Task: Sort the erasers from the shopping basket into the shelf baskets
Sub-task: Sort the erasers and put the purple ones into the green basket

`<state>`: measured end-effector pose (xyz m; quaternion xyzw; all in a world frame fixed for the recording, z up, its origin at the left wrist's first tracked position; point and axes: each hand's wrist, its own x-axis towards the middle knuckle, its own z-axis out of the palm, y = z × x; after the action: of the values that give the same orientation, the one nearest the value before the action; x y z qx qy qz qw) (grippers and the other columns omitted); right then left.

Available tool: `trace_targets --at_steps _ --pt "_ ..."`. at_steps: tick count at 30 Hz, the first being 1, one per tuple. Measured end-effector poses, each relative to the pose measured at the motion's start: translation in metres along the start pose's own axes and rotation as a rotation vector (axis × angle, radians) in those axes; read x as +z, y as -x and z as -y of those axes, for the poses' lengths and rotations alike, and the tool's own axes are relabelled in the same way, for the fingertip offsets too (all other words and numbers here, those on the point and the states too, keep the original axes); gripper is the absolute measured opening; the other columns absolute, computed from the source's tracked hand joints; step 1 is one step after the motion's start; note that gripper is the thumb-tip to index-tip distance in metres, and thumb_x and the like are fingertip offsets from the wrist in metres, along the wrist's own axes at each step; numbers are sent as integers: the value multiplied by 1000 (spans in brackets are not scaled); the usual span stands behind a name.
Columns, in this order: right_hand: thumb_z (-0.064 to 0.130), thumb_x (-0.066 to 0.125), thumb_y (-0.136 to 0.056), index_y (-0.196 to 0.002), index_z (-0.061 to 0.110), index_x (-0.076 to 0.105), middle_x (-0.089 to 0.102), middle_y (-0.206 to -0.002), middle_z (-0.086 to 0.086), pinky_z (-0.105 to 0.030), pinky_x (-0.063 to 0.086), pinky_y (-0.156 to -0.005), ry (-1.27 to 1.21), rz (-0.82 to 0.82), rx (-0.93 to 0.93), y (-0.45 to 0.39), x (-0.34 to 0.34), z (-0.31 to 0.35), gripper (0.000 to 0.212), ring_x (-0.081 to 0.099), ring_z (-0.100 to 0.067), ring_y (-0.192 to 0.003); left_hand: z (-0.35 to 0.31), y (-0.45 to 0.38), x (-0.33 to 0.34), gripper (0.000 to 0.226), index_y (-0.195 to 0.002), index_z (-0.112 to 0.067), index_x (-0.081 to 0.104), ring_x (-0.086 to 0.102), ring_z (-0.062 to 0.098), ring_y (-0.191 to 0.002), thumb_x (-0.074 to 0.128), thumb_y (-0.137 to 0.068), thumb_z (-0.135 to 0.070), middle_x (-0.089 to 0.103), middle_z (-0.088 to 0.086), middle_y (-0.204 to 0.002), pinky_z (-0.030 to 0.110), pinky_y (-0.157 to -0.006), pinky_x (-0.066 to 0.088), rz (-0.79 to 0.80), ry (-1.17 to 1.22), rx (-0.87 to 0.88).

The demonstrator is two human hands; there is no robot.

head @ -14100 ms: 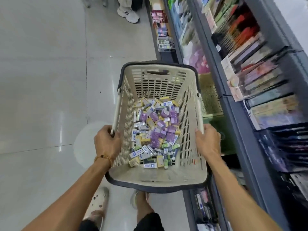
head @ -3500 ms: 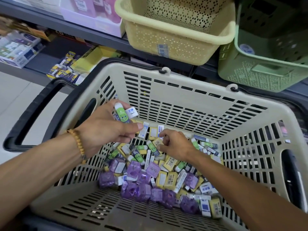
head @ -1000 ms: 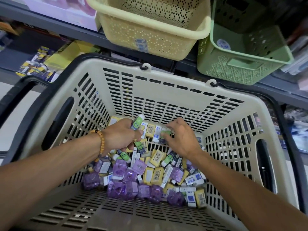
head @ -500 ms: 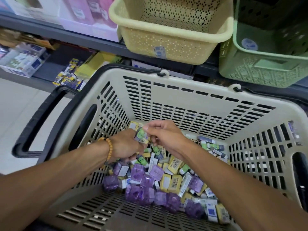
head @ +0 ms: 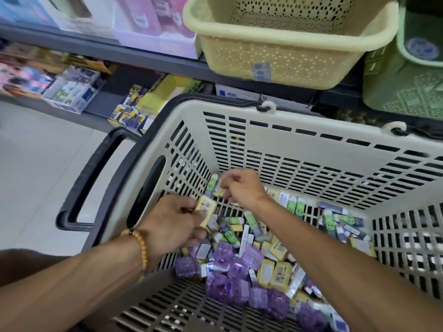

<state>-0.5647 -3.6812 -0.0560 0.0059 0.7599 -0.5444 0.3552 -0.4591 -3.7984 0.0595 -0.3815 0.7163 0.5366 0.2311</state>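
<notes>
A beige shopping basket (head: 299, 135) with a dark rim holds a heap of wrapped erasers (head: 254, 259): purple, yellow, green and white ones. My left hand (head: 172, 224), with a bead bracelet on its wrist, is down inside near the left wall, its fingers closed on a yellow eraser (head: 205, 207). My right hand (head: 242, 188) is just beyond it, pinching at a green eraser (head: 212, 185) by the far left corner. On the shelf above stand a yellow shelf basket (head: 275, 56) and a green shelf basket (head: 402, 75).
The shopping basket's black handle (head: 88, 185) hangs folded down on the left, over white floor tiles. A grey shelf edge (head: 107, 51) runs above, with pink and white boxes on it. Small stationery packs (head: 129, 111) lie on the lower shelf.
Both hands slid toward the basket's far left corner and parted. My left hand now shows a yellow eraser in its fingers; my right hand reaches at a green one.
</notes>
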Motion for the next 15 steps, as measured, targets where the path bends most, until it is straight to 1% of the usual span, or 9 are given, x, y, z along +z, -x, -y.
trace_targets --at_steps 2,3,4,6,8,9,11,13,15 --pt "27 56 -99 -104 15 71 72 -94 -2 -23 55 -60 -40 102 -12 14 -17 6 20 65 -8 -67 -4 -6 4 17 -88 -22 55 70 18 -80 62 -91 -7 67 8 -97 26 -62 60 -20 -1 36" --pt "33 58 -97 -100 17 72 73 -92 -1 -21 53 -60 -52 174 -9 22 -25 11 22 66 -9 -67 -7 -10 7 12 -92 -18 58 70 17 -81 62 -91 -8 67 8 -98 26 -65 60 -12 -13 56" --pt "35 61 -95 -98 19 73 73 -90 2 -21 53 -61 -46 234 -8 31 -31 15 20 68 -9 -68 -10 -14 12 9 -98 -13 61 70 17 -82 63 -91 -8 67 7 -97 26 -65 60 13 -41 81" --pt "27 67 -91 -99 18 72 73 -85 2 -20 54 -62 -10 274 -11 46 -41 20 12 69 -8 -69 -15 -23 22 17 -107 -7 63 71 16 -81 63 -90 -8 69 8 -97 23 -64 59 85 -89 122" --pt "19 67 -92 -99 15 70 72 -81 -3 -18 53 -60 18 209 -2 61 -54 20 9 68 -7 -65 -17 -29 34 19 -106 -7 64 72 18 -83 66 -88 -9 71 7 -95 28 -72 60 161 -142 168" --pt "17 66 -92 -96 15 69 72 -80 -4 -16 52 -57 32 156 2 69 -62 19 5 67 -6 -62 -18 -32 40 18 -103 -9 64 70 17 -82 69 -87 -13 70 4 -94 29 -73 59 188 -215 231" --pt "17 64 -94 -88 17 67 70 -77 -5 -14 49 -51 105 3 7 88 -84 13 7 65 -3 -55 -17 -43 52 23 -103 -17 63 64 11 -85 73 -84 -26 66 -3 -99 25 -74 53 230 -500 442" --pt "18 62 -96 -84 18 66 70 -80 -6 -15 51 -52 171 -129 23 107 -104 5 12 65 -4 -55 -17 -51 67 46 -121 -25 56 56 11 -108 74 -81 -38 57 -4 -123 25 -88 46 335 -783 630" --pt "19 62 -95 -84 18 68 71 -84 -6 -19 54 -56 219 -177 28 120 -117 -2 12 67 -6 -61 -13 -58 84 75 -142 -27 38 44 17 -128 73 -79 -49 42 -1 -143 29 -102 38 486 -980 718"
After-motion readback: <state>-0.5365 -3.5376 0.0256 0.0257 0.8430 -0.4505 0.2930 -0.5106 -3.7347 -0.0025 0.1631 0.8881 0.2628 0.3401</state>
